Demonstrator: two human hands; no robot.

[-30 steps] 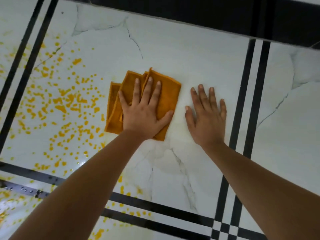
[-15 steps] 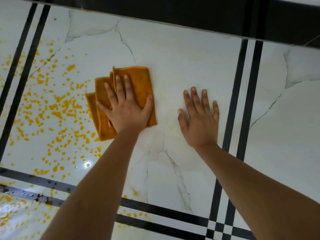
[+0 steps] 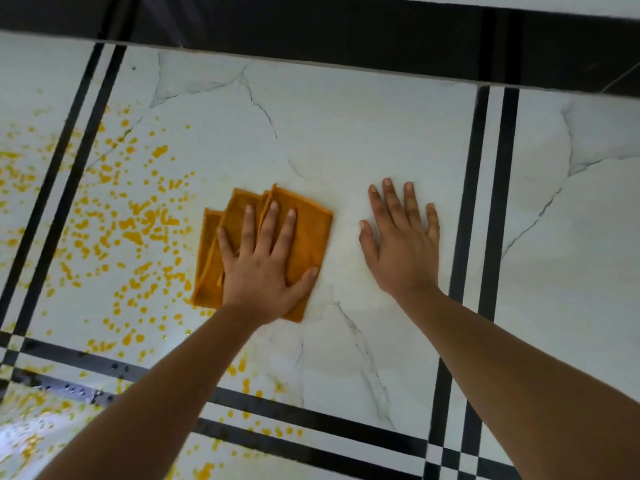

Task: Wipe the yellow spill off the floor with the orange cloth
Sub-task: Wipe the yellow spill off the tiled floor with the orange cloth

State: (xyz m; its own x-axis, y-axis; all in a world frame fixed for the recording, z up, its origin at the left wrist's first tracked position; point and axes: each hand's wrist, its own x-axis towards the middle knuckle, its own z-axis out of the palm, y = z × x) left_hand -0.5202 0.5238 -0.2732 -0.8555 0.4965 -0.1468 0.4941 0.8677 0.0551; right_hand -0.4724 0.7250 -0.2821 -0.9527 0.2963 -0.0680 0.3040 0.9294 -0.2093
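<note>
The left hand lies flat on the folded orange cloth, fingers straight and spread toward twelve o'clock, pressing it onto the white marble floor in the middle of the big tile. The cloth's nine o'clock edge sits right at the fringe of the yellow spill, whose drops scatter off to nine and seven o'clock. At three o'clock of the cloth, near but not touching it, the right hand is planted palm-down on bare tile, fingers released and straight, with twin black stripes just beside it at three.
</note>
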